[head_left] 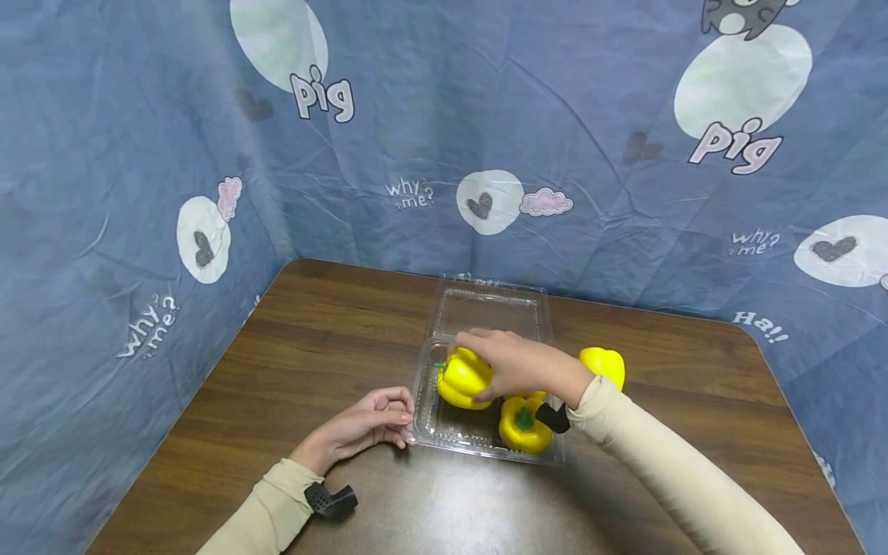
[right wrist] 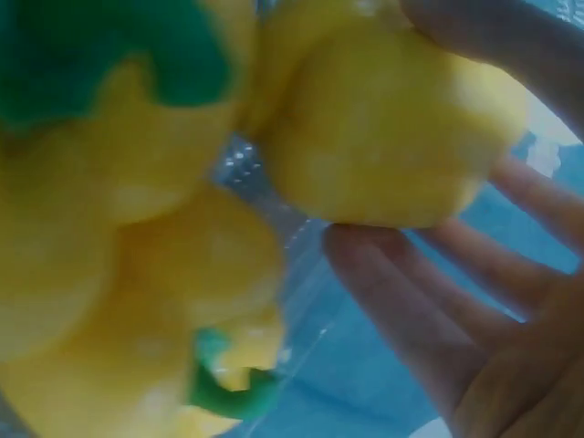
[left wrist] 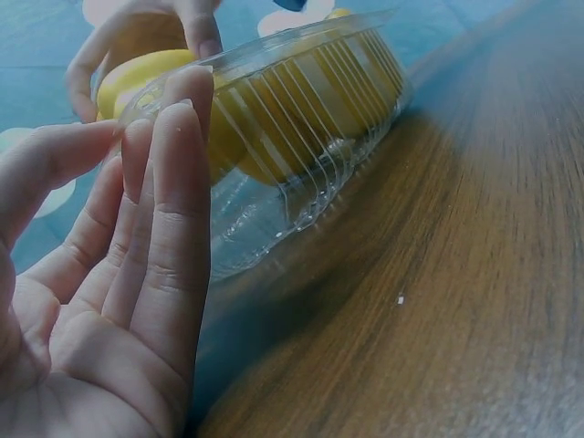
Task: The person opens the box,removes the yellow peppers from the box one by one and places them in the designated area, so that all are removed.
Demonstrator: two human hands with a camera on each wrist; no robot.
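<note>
A clear plastic clamshell container [head_left: 444, 432] lies on the table with its lid [head_left: 489, 308] folded back. My left hand [head_left: 368, 422] is at its near left corner, and in the left wrist view the thumb and fingers [left wrist: 173, 182] pinch the rim. Over the container's left half, my right hand [head_left: 516, 361] grips a yellow bell pepper [head_left: 461, 379] from above. Another yellow bell pepper [head_left: 525, 432] with a green stem sits in the right half. Behind it a further pepper [right wrist: 205, 260] is partly hidden by the right forearm in the head view.
One more yellow bell pepper [head_left: 605, 364] shows beyond the right forearm, right of the container. The brown wooden table [head_left: 333, 324] extends on both sides. A blue printed cloth [head_left: 388, 139] hangs behind and at the left.
</note>
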